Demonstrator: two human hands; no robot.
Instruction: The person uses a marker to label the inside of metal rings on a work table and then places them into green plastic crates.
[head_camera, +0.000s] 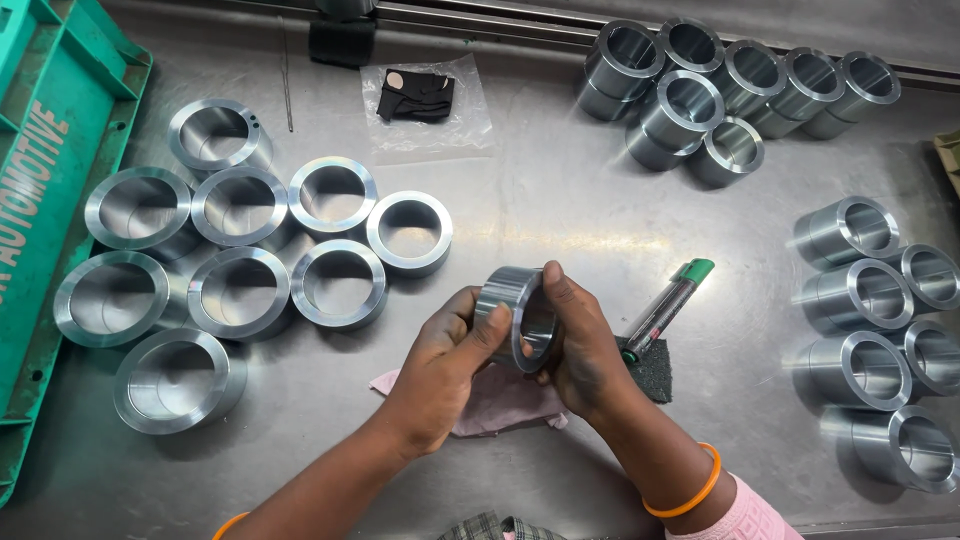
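Both hands hold one steel ring (518, 318) just above a pink cloth (500, 400) on the tabletop (560, 210). The left hand (435, 365) curls its fingers (487, 335) around the ring's outer wall; the right hand (580, 350) clasps the rim, its thumb on top. A green-capped marker (665, 308) lies just right of the ring.

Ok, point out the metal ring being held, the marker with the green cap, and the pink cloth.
Metal ring (508, 300), head view, on its outer wall.
Marker (664, 309), head view, on its grey barrel.
Pink cloth (500, 400), head view, on the part between the wrists.
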